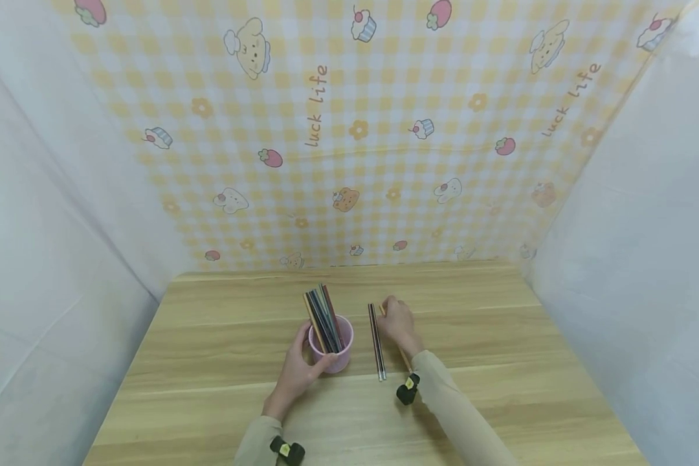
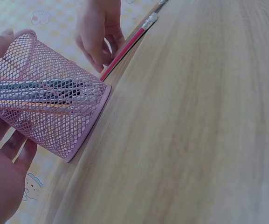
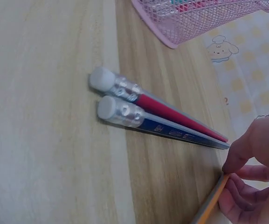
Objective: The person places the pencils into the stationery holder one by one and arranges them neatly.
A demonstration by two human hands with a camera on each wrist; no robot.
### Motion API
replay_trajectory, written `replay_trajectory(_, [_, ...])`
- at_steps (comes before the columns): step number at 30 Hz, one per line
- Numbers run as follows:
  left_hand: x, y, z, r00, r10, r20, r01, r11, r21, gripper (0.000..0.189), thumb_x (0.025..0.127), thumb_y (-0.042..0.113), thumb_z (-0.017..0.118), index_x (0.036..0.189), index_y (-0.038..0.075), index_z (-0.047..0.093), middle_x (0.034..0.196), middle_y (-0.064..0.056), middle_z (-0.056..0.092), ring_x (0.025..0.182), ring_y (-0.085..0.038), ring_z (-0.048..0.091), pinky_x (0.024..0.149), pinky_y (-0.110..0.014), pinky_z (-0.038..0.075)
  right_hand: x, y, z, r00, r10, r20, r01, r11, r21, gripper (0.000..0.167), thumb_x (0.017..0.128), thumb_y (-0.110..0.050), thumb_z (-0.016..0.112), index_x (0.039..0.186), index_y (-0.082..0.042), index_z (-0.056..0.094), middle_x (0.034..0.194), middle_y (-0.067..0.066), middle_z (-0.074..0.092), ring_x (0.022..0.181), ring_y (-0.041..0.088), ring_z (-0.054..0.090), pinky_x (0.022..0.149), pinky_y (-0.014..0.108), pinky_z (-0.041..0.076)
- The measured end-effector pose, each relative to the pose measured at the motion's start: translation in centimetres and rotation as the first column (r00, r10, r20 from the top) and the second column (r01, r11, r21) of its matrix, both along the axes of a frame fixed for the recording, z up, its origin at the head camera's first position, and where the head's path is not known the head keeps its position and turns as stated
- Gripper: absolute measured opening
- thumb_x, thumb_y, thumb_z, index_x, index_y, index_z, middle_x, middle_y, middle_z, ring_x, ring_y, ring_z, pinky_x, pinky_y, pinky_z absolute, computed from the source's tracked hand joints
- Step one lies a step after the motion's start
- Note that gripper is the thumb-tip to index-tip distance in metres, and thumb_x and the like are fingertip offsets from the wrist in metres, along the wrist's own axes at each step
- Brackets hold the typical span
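A pink mesh pencil cup point(image 1: 340, 364) stands on the table, tilted-looking only in the left wrist view. My left hand point(image 1: 297, 370) grips it, thumb on the near side and fingers round the far left. Several pencils point(image 1: 323, 320) lean inside the cup. To its right, my right hand point(image 1: 399, 322) pinches an orange pencil point(image 3: 212, 199) near its far end, between thumb and fingertips; the pencil's near part passes under the wrist. Between cup and right hand lie a red pencil point(image 3: 164, 107) and a dark blue pencil point(image 3: 171, 130), side by side, white erasers toward me.
The wood-grain table point(image 1: 210, 362) ends at the back against a yellow checked cloth point(image 1: 349, 162) with cartoon prints. White sheets hang along the left side point(image 1: 52, 259) and the right side point(image 1: 635, 259). A small black camera point(image 1: 408, 389) is worn at the right wrist.
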State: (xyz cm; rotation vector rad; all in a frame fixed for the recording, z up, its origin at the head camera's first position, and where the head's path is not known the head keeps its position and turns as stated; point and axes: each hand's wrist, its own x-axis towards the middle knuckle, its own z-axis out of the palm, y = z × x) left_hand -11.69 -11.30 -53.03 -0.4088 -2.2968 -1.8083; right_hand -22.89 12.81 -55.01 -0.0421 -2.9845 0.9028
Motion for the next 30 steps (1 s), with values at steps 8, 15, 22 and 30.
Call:
replay_trajectory(8, [0.0, 0.1, -0.1, 1.000, 0.013, 0.017, -0.013, 1.000, 0.009, 0.079, 0.078, 0.005, 0.085, 0.144, -0.006, 0.044, 0.141, -0.024, 0.057, 0.130, -0.040, 0.055, 0.113, -0.060, 0.040, -0.2, 0.2, 0.9, 0.998, 0.018, -0.062, -0.025, 0.994, -0.108, 0.029, 0.087, -0.005, 0.069, 0.113, 0.004, 0.063, 0.090, 0.016, 0.069, 0.073, 0.024, 0.063, 0.062, 0.034, 0.055])
replay_trajectory(15, [0.0, 0.1, -0.1, 1.000, 0.016, 0.017, -0.016, 1.000, 0.006, 0.079, 0.077, 0.005, 0.085, 0.144, -0.006, 0.044, 0.141, -0.024, 0.057, 0.130, -0.040, 0.055, 0.112, -0.061, 0.041, -0.4, 0.0, 2.8, 0.990, 0.032, -0.137, -0.055, 0.984, -0.169, 0.029, 0.087, -0.002, 0.065, 0.115, 0.006, 0.064, 0.090, 0.015, 0.071, 0.073, 0.021, 0.066, 0.062, 0.032, 0.056])
replay_trajectory(22, [0.0, 0.0, -0.2, 1.000, 0.012, 0.015, -0.012, 1.000, 0.004, 0.080, 0.078, 0.008, 0.085, 0.146, -0.005, 0.043, 0.142, -0.024, 0.056, 0.131, -0.040, 0.054, 0.113, -0.061, 0.040, -0.2, -0.8, 5.5, 0.983, 0.008, -0.184, -0.051, 0.972, -0.228, 0.032, 0.084, -0.002, 0.064, 0.115, 0.004, 0.065, 0.090, 0.015, 0.072, 0.074, 0.025, 0.068, 0.061, 0.031, 0.056])
replay_trajectory(30, [-0.1, 0.0, -0.4, 1.000, 0.017, 0.018, -0.017, 1.000, 0.004, 0.081, 0.077, 0.007, 0.085, 0.146, -0.005, 0.043, 0.142, -0.024, 0.056, 0.129, -0.041, 0.056, 0.112, -0.063, 0.041, 0.1, -1.6, 8.5, 0.975, -0.007, -0.222, -0.067, 0.944, -0.323, 0.036, 0.083, -0.004, 0.064, 0.119, 0.002, 0.064, 0.097, 0.015, 0.071, 0.085, 0.029, 0.071, 0.070, 0.035, 0.062])
